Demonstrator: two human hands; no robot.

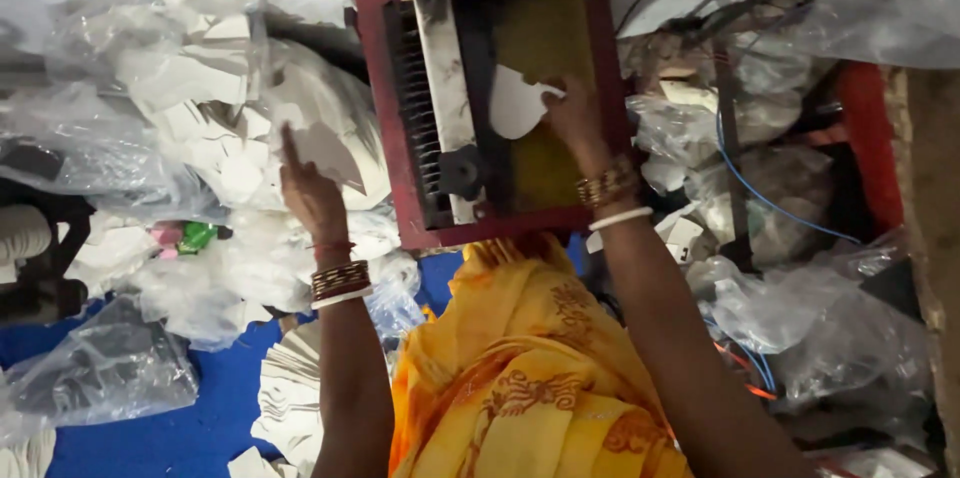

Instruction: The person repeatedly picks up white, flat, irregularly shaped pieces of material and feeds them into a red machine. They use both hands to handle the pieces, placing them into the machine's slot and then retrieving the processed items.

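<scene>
While the right hand pinches a white die-cut paper blank on the red-framed press, fingers risk the toothed bar; left hand spread over the heap of white paper blanks.

A white paper cut-out, flat with a rounded fan-like outline, is seen just above the middle of the frame, laid on the yellowish bed of a red-framed machine and pinched at its right edge. A heap of white paper cut-outs of the same kind is piled loosely in clear plastic at the upper left, its pieces lying at all angles, and its lower right edge is being reached.
</scene>
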